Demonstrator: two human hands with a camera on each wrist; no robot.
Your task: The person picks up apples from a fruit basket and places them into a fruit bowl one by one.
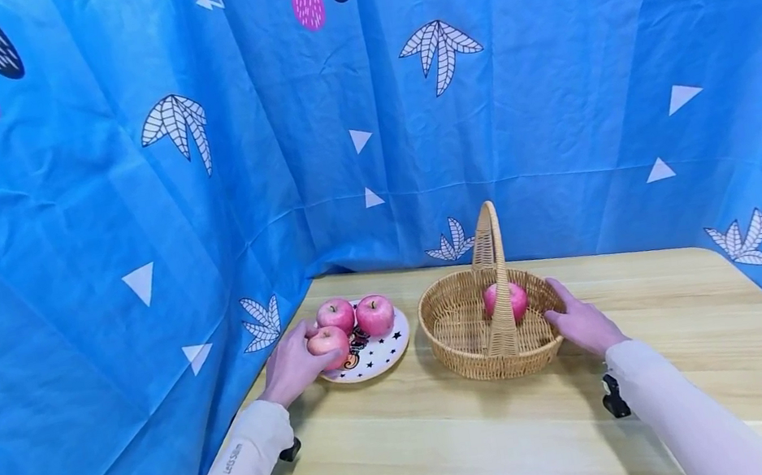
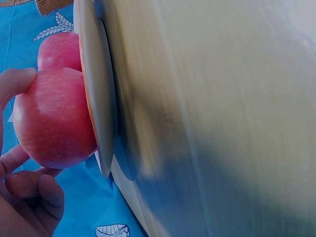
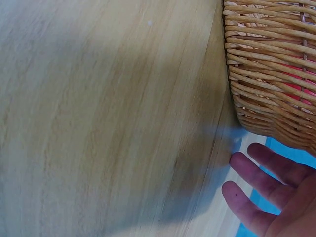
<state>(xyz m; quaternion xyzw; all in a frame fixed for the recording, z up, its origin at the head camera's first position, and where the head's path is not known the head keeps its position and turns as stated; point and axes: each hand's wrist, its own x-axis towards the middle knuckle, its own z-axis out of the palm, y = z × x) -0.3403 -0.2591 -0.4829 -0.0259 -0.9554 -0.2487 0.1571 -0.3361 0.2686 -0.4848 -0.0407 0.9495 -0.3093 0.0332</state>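
Observation:
My left hand (image 1: 296, 362) grips the nearest apple (image 1: 328, 347) at the left side of a white patterned plate (image 1: 379, 362). In the left wrist view, the thumb lies on one side of this apple (image 2: 55, 118) and fingertips on the other; it is at the plate's rim (image 2: 94, 89). Two more apples (image 1: 336, 315) (image 1: 375, 315) sit behind it on the plate. My right hand (image 1: 584, 322) holds the right rim of a wicker basket (image 1: 500, 366), thumb over the edge. Three fingers extend beside the basket's wall (image 3: 271, 74) in the right wrist view. One apple (image 1: 515, 301) lies inside the basket.
The basket's tall arched handle (image 1: 497, 277) rises over its middle. Both stand on a light wooden table (image 1: 442, 450). Blue patterned cloth (image 1: 541, 123) hangs behind the table and along its left side, close to my left hand.

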